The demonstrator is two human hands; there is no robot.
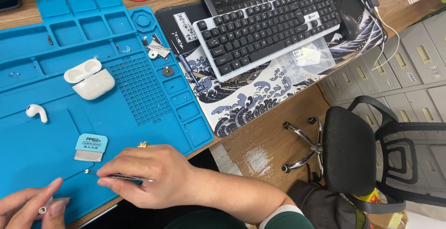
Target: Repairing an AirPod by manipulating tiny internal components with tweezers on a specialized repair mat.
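Note:
My right hand (153, 173) rests on the front edge of the blue work mat (139, 89) and grips thin metal tweezers (121, 177), tips pointing left toward a tiny metal part (87, 171). My left hand (30, 208) at the bottom left pinches a small round silvery part (42, 209) between its fingertips. A pale blue scraper card (90, 147) lies just above the tweezers. One white earbud (37, 112) lies on the mat's left side. An open white earbud case (89, 79) sits near the mat's middle.
Small parts and a coin-like disc (167, 71) lie on the mat's right side, with a thin screwdriver (189, 71) beside it. Two keyboards (269, 24) and a mouse (349, 24) sit on a wave-print desk pad (241, 99). A black office chair (357, 154) stands at right, grey drawers (409, 80) behind.

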